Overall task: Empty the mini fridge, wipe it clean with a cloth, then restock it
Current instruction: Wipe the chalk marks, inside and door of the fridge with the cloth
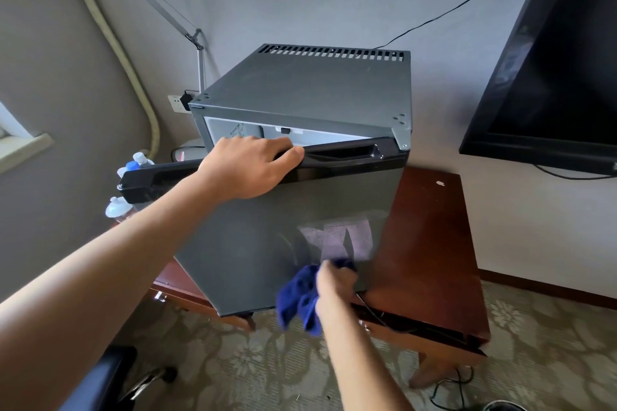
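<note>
A dark grey mini fridge (310, 83) stands on a reddish wooden table (430, 243). Its door (253, 250) is partly open, swung towards me from a hinge on the right. My left hand (248, 165) grips the black top edge of the door. My right hand (335, 284) holds a crumpled blue cloth (298, 297) against the lower front of the door. Several bottles with white and blue caps (133, 163) show behind the door's left end. The fridge interior is mostly hidden.
A black television (561, 70) hangs on the wall at the right, with a cable running behind the fridge. A wall socket (178, 103) and a lamp arm (200, 57) are at the back left. A black chair (100, 377) stands on patterned carpet at the lower left.
</note>
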A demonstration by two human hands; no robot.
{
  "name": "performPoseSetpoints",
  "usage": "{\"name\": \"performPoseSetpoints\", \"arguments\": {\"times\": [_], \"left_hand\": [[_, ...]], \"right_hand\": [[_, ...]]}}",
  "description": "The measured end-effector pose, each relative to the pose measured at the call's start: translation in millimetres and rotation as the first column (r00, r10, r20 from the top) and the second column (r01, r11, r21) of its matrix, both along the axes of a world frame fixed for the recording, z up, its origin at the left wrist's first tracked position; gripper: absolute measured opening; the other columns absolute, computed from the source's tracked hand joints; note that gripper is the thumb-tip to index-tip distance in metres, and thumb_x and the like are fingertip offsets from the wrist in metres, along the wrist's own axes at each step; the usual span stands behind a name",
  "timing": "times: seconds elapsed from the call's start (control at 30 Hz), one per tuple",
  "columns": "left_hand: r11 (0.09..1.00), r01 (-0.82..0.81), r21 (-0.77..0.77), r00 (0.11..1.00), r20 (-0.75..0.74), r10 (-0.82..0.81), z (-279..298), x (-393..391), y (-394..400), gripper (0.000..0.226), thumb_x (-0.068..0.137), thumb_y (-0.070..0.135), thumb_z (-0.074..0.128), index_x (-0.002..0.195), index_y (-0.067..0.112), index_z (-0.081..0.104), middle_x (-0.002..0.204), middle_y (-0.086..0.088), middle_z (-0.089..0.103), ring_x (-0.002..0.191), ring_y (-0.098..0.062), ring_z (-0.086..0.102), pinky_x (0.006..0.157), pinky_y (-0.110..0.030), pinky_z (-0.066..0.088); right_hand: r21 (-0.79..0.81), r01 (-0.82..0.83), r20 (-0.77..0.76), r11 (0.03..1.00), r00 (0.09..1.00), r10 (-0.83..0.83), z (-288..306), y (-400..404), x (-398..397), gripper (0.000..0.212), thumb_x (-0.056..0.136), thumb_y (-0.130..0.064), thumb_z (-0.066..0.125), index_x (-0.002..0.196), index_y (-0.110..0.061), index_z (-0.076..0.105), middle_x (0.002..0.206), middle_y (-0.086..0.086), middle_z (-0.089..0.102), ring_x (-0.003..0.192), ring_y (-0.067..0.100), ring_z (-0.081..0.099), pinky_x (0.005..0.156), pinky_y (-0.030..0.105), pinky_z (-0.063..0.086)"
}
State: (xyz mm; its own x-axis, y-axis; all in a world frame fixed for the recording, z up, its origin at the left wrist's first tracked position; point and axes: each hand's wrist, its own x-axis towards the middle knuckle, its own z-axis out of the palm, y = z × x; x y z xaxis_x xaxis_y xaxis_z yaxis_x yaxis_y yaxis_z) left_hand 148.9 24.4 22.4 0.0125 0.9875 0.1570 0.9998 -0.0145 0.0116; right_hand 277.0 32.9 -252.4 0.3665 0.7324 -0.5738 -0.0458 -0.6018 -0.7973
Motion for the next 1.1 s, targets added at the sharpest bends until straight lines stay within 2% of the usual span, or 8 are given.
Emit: {"name": "performPoseSetpoints", "arguments": {"times": [0.13,0.3,0.43,0.57,0.67,0.77,0.93,1.1], "left_hand": [[1.0,-0.01,-0.003,1.0,0.006,0.01,-0.5,2.8,-3.6,0.049,0.105,0.06,0.02,0.094,0.024,0.051,0.072,0.008,0.048,0.083,-0.032,0.048,0.074,-0.038,0.031],[1.0,-0.016,-0.012,1.0,0.009,0.016,1.4,5.8,-6.9,0.047,0.105,0.059,0.021,0.095,0.025,0.051,0.08,0.003,0.049,0.085,-0.03,0.046,0.075,-0.038,0.031],[0.999,-0.027,-0.025,1.0,0.011,0.028,3.0,5.6,-6.8,0.048,0.105,0.06,0.02,0.095,0.025,0.051,0.086,0.0,0.053,0.085,-0.031,0.046,0.077,-0.039,0.032],[0.998,-0.035,-0.043,0.999,0.016,0.036,4.1,3.4,-5.9,0.048,0.105,0.06,0.02,0.096,0.025,0.051,0.092,-0.003,0.06,0.087,-0.031,0.049,0.079,-0.039,0.033],[0.999,-0.034,-0.039,0.999,0.008,0.034,4.6,5.2,-7.1,0.047,0.105,0.06,0.02,0.096,0.026,0.051,0.09,-0.002,0.057,0.088,-0.032,0.049,0.079,-0.039,0.033],[0.999,-0.028,-0.038,1.0,-0.004,0.028,4.4,8.6,-11.9,0.046,0.106,0.059,0.02,0.096,0.027,0.05,0.085,0.001,0.049,0.085,-0.03,0.044,0.077,-0.039,0.032],[1.0,-0.019,-0.019,0.999,-0.031,0.019,3.3,10.7,-16.7,0.043,0.104,0.061,0.019,0.094,0.028,0.045,0.092,-0.005,0.057,0.087,-0.034,0.049,0.077,-0.039,0.031],[0.999,0.006,-0.032,1.0,-0.031,-0.006,4.6,8.2,-14.7,0.047,0.104,0.062,0.018,0.101,0.029,0.05,0.114,-0.008,0.068,0.098,-0.035,0.056,0.079,-0.04,0.032]], "right_hand": [[0.0,0.29,0.093,0.957,0.953,-0.289,29.5,22.0,59.9,0.044,0.094,-0.014,0.064,0.128,0.009,0.051,0.13,0.03,0.059,0.112,0.046,0.063,0.087,0.046,0.052],[-0.026,0.124,0.056,0.992,0.991,-0.123,39.0,-11.6,-6.2,0.06,0.09,-0.029,0.063,0.133,0.006,0.039,0.142,0.032,0.038,0.121,0.049,0.049,0.101,0.048,0.045],[-0.084,-0.185,-0.225,0.979,0.961,0.162,53.1,-65.2,-62.2,0.063,0.065,-0.026,0.074,0.112,-0.001,0.041,0.122,0.02,0.047,0.096,0.032,0.056,0.082,0.032,0.046],[-0.041,-0.077,-0.37,0.996,0.927,0.057,50.9,-38.8,-25.2,0.05,0.046,-0.013,0.071,0.092,-0.002,0.054,0.093,0.01,0.064,0.065,0.019,0.054,0.048,0.02,0.039],[-0.073,0.069,-0.334,0.995,0.938,-0.09,65.4,-16.7,30.2,0.057,0.077,-0.007,0.068,0.13,0.004,0.05,0.134,0.02,0.059,0.103,0.032,0.063,0.075,0.037,0.056],[-0.055,0.121,-0.18,0.991,0.975,-0.129,75.4,-12.5,59.8,0.054,0.091,0.001,0.06,0.14,0.007,0.037,0.145,0.027,0.042,0.124,0.043,0.052,0.099,0.05,0.047],[-0.109,-0.014,0.058,0.994,0.998,0.021,56.9,-16.0,4.8,0.073,0.082,-0.006,0.069,0.141,-0.006,0.025,0.149,0.025,0.025,0.126,0.043,0.043,0.106,0.046,0.043],[0.014,-0.231,-0.174,0.973,0.958,0.229,39.1,-57.5,-40.2,0.051,0.084,0.004,0.058,0.122,-0.013,0.028,0.137,0.012,0.033,0.114,0.025,0.047,0.097,0.032,0.047]]}}
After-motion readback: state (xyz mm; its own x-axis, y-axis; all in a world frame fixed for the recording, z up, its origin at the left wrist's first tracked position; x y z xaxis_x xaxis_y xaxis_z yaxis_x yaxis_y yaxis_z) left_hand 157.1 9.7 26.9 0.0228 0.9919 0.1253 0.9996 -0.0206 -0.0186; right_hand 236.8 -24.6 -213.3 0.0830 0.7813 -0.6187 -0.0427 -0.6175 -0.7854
